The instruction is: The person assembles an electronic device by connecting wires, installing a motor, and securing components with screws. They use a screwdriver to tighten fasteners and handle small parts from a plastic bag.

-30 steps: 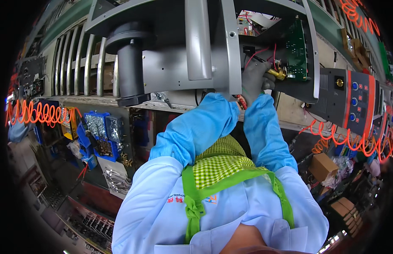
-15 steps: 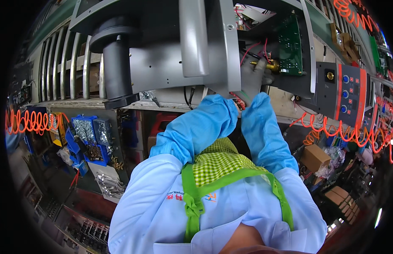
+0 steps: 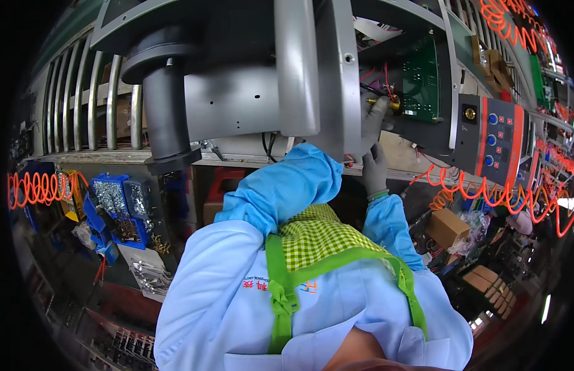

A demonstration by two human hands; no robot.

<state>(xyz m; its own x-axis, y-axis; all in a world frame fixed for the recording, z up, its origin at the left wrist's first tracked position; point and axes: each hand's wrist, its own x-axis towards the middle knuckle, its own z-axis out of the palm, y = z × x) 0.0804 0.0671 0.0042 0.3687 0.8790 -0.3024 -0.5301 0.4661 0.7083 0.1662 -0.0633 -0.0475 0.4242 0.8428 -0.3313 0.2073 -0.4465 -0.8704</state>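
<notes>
My left hand (image 3: 373,119), in a grey glove, reaches into a grey metal machine housing (image 3: 344,93), partly hidden by its upright panel. Its fingers close around a brass fitting (image 3: 393,105) beside a green circuit board (image 3: 421,83). Thin red and dark wires run by the fitting. Just below the housing's lower edge is my right hand (image 3: 375,170), also gloved in grey. Its visible fingers point up and stand slightly apart, with nothing seen in them. Blue sleeve covers reach up both forearms.
A black control panel (image 3: 502,142) with blue knobs stands at the right, orange coiled hoses (image 3: 478,185) below it. A black cylinder (image 3: 166,105) fills the housing's left part. Blue bins of screws (image 3: 111,193) sit at the left. Metal rollers (image 3: 89,102) lie behind them.
My right hand has drawn down and back out of the housing, so its glove now shows below the edge. My left hand stays at the brass fitting. The view has shifted slightly.
</notes>
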